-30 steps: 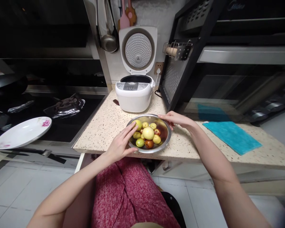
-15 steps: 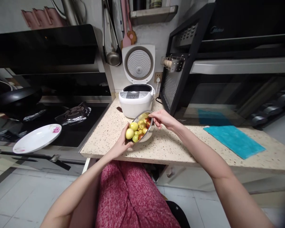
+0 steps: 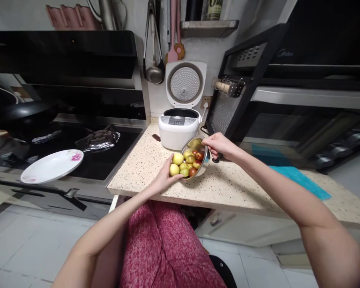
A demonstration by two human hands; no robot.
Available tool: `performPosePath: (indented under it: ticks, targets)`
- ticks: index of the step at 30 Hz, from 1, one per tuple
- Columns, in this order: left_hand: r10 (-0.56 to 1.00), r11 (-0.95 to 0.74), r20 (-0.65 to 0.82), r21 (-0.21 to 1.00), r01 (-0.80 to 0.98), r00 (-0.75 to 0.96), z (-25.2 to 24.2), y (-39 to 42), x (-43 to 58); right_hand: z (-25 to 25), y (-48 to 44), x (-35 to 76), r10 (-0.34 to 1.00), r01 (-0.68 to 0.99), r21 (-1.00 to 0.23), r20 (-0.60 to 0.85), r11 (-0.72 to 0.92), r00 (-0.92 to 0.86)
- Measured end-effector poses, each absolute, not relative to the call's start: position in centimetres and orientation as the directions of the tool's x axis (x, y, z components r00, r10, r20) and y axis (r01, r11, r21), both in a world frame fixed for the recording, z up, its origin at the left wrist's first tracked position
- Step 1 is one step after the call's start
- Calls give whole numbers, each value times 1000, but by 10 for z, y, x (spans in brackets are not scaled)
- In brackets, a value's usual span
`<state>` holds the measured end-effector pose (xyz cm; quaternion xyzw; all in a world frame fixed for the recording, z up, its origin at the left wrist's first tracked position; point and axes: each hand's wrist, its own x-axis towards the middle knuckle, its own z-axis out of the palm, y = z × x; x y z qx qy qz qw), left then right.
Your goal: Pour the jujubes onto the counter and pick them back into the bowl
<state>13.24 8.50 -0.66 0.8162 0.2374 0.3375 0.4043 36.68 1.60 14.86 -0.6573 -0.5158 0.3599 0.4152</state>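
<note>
A shiny metal bowl (image 3: 202, 169) is tilted toward my left hand, just in front of the rice cooker. Several round green, yellow and reddish-brown fruits (image 3: 190, 159), which look like fresh jujubes, fill its lower side. My right hand (image 3: 218, 145) grips the raised rim with curled fingers. At the low side, my left hand (image 3: 165, 176) cups the bowl's edge, its thumb lying against the fruits. Its other fingers are partly hidden behind the bowl. The white rice cooker (image 3: 179, 134) stands with its lid (image 3: 185, 85) up and its dark inner pot showing.
A white flowered plate (image 3: 52, 166) rests at the front of the black gas stove (image 3: 123, 150), left of the speckled counter (image 3: 138, 172). A blue cloth (image 3: 306, 182) lies at the right before an oven (image 3: 288, 120). Ladle and tongs (image 3: 154, 74) hang on the wall.
The camera view has shifted, so the surroundings appear further right. The bowl's right rim looks more raised, with my right hand still on it, and the fruits sit against the low side.
</note>
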Motion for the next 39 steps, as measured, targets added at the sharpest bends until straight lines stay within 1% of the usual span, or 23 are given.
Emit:
performPosePath:
  ticks: [3, 6, 11, 21, 31, 39]
  targets:
    - [624, -590, 382, 802, 91, 681, -7, 85, 133, 158, 16, 369, 975, 454, -883, -21, -122, 221]
    - [596, -613, 397, 786, 76, 698, -8, 85, 134, 166, 21, 370, 971, 490, -861, -19, -136, 236]
    - [595, -630, 415, 773, 78, 689, -13, 88, 135, 173, 31, 372, 950, 494, -841, -72, -222, 304]
    - [598, -624, 447, 781, 35, 665, -20, 90, 134, 189, 31, 370, 912, 525, -792, -93, -311, 400]
    - [628, -597, 422, 800, 56, 654, -19, 89, 134, 185, 30, 382, 900, 513, -798, -80, -315, 428]
    - [616, -626, 422, 775, 88, 665, -17, 88, 129, 184, 4, 397, 898, 487, -818, -79, -307, 432]
